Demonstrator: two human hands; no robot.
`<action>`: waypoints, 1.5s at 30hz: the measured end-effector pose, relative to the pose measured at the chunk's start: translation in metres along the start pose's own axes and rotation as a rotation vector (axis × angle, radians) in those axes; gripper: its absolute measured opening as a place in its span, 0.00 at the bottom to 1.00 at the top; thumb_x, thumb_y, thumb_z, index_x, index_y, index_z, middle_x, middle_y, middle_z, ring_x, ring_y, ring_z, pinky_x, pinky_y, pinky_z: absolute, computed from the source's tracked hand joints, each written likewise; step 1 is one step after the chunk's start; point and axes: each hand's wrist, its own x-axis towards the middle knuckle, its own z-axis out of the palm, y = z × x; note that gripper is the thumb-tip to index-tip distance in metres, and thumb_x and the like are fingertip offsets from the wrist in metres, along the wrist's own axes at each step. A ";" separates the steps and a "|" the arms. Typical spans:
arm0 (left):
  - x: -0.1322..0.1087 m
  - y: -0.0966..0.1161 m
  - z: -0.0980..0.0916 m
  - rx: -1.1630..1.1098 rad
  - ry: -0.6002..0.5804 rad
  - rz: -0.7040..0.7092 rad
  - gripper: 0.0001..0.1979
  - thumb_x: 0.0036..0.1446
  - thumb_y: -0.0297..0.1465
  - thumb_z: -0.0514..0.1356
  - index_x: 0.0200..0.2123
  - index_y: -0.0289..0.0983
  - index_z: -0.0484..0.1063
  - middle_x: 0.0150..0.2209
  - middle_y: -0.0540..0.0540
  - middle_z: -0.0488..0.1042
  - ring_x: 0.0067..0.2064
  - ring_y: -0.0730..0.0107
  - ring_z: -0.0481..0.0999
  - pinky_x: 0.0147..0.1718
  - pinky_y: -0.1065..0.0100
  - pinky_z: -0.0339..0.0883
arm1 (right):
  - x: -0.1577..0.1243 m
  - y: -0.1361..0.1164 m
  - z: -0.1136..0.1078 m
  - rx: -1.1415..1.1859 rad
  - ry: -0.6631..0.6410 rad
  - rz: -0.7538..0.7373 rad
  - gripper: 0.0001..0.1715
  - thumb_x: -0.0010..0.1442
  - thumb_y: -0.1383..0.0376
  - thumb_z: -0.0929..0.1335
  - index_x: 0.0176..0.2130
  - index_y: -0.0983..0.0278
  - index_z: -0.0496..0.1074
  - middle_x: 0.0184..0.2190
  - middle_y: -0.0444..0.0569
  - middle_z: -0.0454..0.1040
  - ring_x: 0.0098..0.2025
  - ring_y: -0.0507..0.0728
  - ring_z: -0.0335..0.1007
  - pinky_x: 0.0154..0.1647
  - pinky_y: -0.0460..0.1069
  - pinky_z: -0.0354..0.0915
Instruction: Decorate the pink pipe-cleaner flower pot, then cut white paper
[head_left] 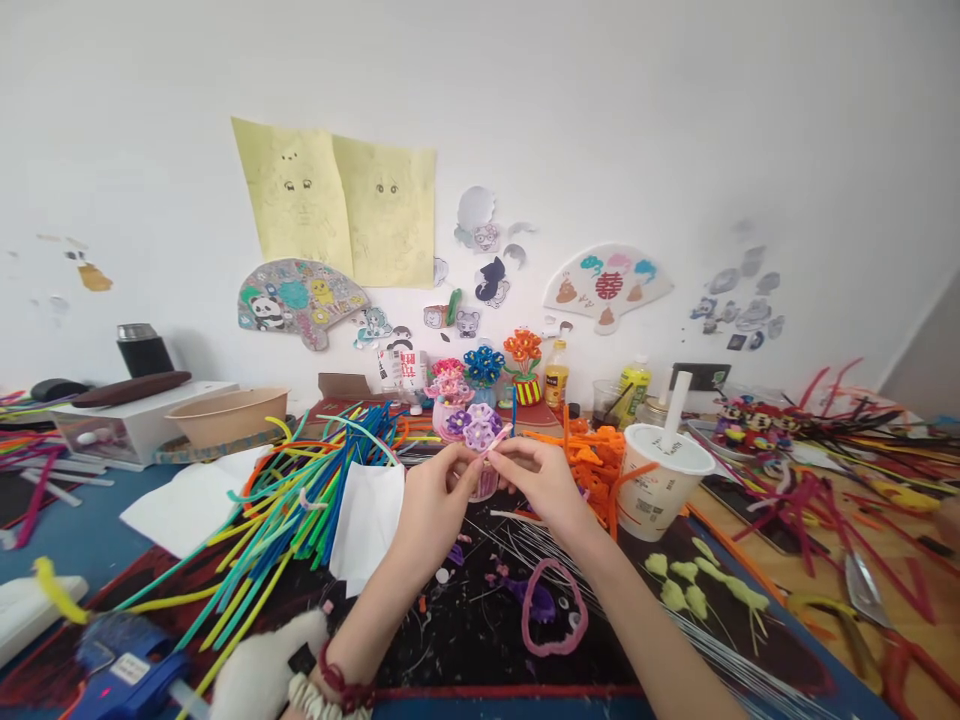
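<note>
Pink strip (501,438) in grip of both hands (439,490) (541,488), by pot (486,487) of, apparently, purple flowers (481,428)

The lower end of the pink strip (501,437) is lost between the left fingers (459,456) and right fingers (519,470), whose curled undersides cannot be seen. They also cover both flanks of the small pot (486,488) beneath the purple flowers (481,426). The left forearm (379,615) hides part of the white plush piece (259,668); the near edge cuts off the cream band (319,697) and the right forearm (651,620). The blue glue gun (120,672) and red-handled tool (911,660) run out at the near edge, the white device (34,612) at the left. Print on the cup (654,495) is too small to read; cut-outs (752,316) on the right wall are blurred.
</note>
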 end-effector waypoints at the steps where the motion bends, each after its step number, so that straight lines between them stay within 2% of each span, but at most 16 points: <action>1: 0.000 0.000 0.000 0.007 -0.007 0.004 0.13 0.57 0.41 0.55 0.29 0.39 0.71 0.22 0.52 0.71 0.22 0.71 0.68 0.23 0.71 0.59 | 0.000 0.000 -0.001 -0.002 0.004 -0.003 0.20 0.46 0.49 0.74 0.28 0.64 0.76 0.21 0.45 0.74 0.22 0.53 0.67 0.23 0.47 0.64; 10: 0.001 -0.004 -0.002 0.054 -0.007 0.026 0.13 0.59 0.39 0.54 0.31 0.38 0.73 0.22 0.51 0.71 0.23 0.71 0.67 0.23 0.72 0.58 | -0.001 -0.005 -0.004 -0.002 -0.006 -0.007 0.17 0.48 0.53 0.74 0.30 0.65 0.76 0.20 0.45 0.74 0.21 0.53 0.67 0.23 0.47 0.64; 16: 0.001 -0.002 -0.002 0.105 -0.064 0.072 0.14 0.60 0.39 0.53 0.31 0.38 0.74 0.24 0.51 0.73 0.24 0.72 0.69 0.24 0.72 0.60 | -0.002 -0.008 -0.006 0.013 -0.018 -0.033 0.17 0.46 0.53 0.75 0.28 0.65 0.77 0.23 0.46 0.76 0.23 0.53 0.68 0.26 0.48 0.65; 22: 0.003 0.006 -0.015 0.275 -0.104 0.075 0.16 0.64 0.39 0.49 0.40 0.37 0.73 0.32 0.47 0.79 0.28 0.69 0.74 0.28 0.70 0.63 | 0.002 -0.008 -0.020 0.060 0.082 -0.058 0.16 0.46 0.54 0.76 0.28 0.65 0.77 0.23 0.47 0.77 0.21 0.51 0.66 0.23 0.47 0.63; 24: -0.001 0.011 -0.025 0.374 -0.142 0.077 0.14 0.63 0.35 0.49 0.41 0.38 0.73 0.34 0.47 0.79 0.30 0.67 0.75 0.29 0.69 0.62 | 0.004 -0.006 -0.025 0.082 0.138 -0.067 0.16 0.46 0.55 0.76 0.28 0.65 0.77 0.22 0.46 0.75 0.21 0.51 0.63 0.22 0.46 0.61; 28: -0.022 0.016 -0.043 0.589 -0.310 0.093 0.10 0.60 0.29 0.53 0.34 0.40 0.75 0.33 0.46 0.79 0.35 0.61 0.77 0.31 0.67 0.60 | 0.007 -0.003 -0.031 0.128 0.226 -0.071 0.15 0.46 0.55 0.76 0.28 0.64 0.77 0.18 0.43 0.72 0.19 0.50 0.60 0.20 0.46 0.58; 31: -0.041 0.014 -0.052 0.712 -0.433 0.073 0.10 0.58 0.26 0.54 0.30 0.38 0.74 0.31 0.45 0.79 0.34 0.58 0.77 0.29 0.66 0.59 | 0.007 -0.001 -0.030 0.149 0.240 -0.062 0.15 0.44 0.55 0.76 0.27 0.64 0.77 0.19 0.44 0.73 0.19 0.50 0.60 0.20 0.46 0.58; 33: -0.050 0.012 -0.053 0.764 -0.474 0.057 0.10 0.58 0.25 0.53 0.30 0.38 0.74 0.31 0.44 0.78 0.35 0.58 0.77 0.29 0.66 0.60 | 0.007 0.000 -0.029 0.158 0.241 -0.053 0.15 0.44 0.55 0.76 0.27 0.64 0.77 0.20 0.44 0.74 0.19 0.50 0.61 0.19 0.46 0.57; 35: -0.057 0.011 -0.049 0.790 -0.498 0.061 0.09 0.59 0.26 0.54 0.33 0.38 0.74 0.35 0.44 0.78 0.37 0.59 0.78 0.31 0.66 0.62 | 0.007 0.000 -0.029 0.164 0.240 -0.045 0.16 0.43 0.56 0.77 0.27 0.65 0.77 0.20 0.45 0.75 0.19 0.50 0.61 0.19 0.46 0.57; 38: -0.061 0.010 -0.033 0.792 -0.536 0.107 0.05 0.60 0.29 0.57 0.36 0.39 0.74 0.37 0.46 0.78 0.38 0.63 0.77 0.32 0.68 0.63 | 0.007 0.000 -0.029 0.165 0.231 -0.037 0.16 0.43 0.55 0.76 0.27 0.65 0.77 0.20 0.45 0.74 0.19 0.50 0.61 0.19 0.46 0.56; 42: -0.056 0.008 -0.004 0.805 -0.546 0.182 0.05 0.58 0.32 0.60 0.37 0.39 0.74 0.38 0.46 0.77 0.37 0.63 0.77 0.33 0.68 0.65 | 0.007 -0.002 -0.027 0.156 0.210 -0.034 0.17 0.43 0.54 0.76 0.27 0.65 0.77 0.18 0.44 0.73 0.18 0.50 0.60 0.19 0.46 0.56; 45: -0.049 0.006 0.010 0.834 -0.548 0.224 0.04 0.57 0.30 0.61 0.36 0.39 0.74 0.38 0.47 0.78 0.37 0.63 0.77 0.35 0.67 0.65 | 0.006 -0.005 -0.024 0.155 0.197 -0.038 0.17 0.43 0.55 0.76 0.27 0.65 0.77 0.19 0.45 0.74 0.19 0.50 0.61 0.19 0.46 0.57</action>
